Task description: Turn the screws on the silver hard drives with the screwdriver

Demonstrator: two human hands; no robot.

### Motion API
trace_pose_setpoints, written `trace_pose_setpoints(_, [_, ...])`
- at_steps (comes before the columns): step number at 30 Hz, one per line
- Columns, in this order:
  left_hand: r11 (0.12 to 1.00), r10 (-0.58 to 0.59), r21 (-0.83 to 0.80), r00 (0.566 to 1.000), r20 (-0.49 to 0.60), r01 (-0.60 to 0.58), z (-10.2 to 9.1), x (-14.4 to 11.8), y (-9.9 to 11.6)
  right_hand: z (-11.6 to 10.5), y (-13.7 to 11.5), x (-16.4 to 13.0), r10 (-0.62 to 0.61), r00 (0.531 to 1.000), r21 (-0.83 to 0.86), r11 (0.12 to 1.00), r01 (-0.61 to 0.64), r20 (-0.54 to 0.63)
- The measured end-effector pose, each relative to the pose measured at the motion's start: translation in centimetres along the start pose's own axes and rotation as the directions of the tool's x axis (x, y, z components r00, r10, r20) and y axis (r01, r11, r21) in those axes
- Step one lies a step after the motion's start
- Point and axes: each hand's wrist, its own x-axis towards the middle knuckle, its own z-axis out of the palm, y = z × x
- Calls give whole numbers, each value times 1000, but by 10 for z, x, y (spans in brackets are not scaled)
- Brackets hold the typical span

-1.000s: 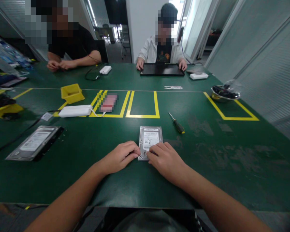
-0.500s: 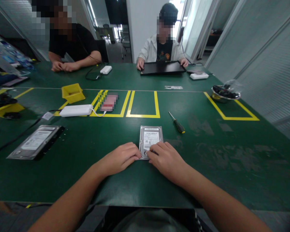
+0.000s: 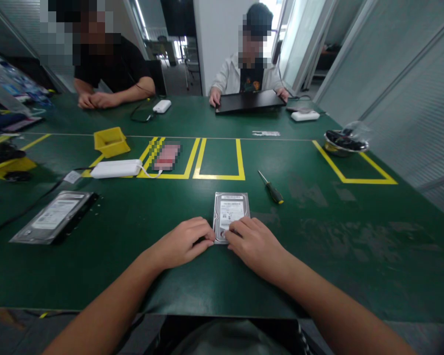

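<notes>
A silver hard drive (image 3: 231,211) with a white label lies flat on the green table (image 3: 318,231) just in front of me. My left hand (image 3: 183,241) rests at its near left corner, fingertips touching the edge. My right hand (image 3: 255,244) lies on its near right corner, fingers curled over the drive's lower part. A screwdriver (image 3: 271,188) with a yellow and black handle lies a little beyond and to the right of the drive.
A second hard drive (image 3: 52,217) on a black base lies at the left. Farther back are a white power bank (image 3: 115,169), a yellow tray (image 3: 110,141), yellow tape boxes and a metal bowl (image 3: 345,143). Two people sit at the far side, one holding a laptop (image 3: 249,102).
My hands stay at the drive's near edge, almost unmoved. The person at the far side has tilted the black laptop up a little.
</notes>
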Motion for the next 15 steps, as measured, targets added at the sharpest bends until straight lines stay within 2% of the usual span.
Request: trace_pose_setpoints(15, [999, 45, -7, 999, -16, -45, 0, 2, 0, -4, -1, 0, -5, 1000, 26, 1000, 5, 11])
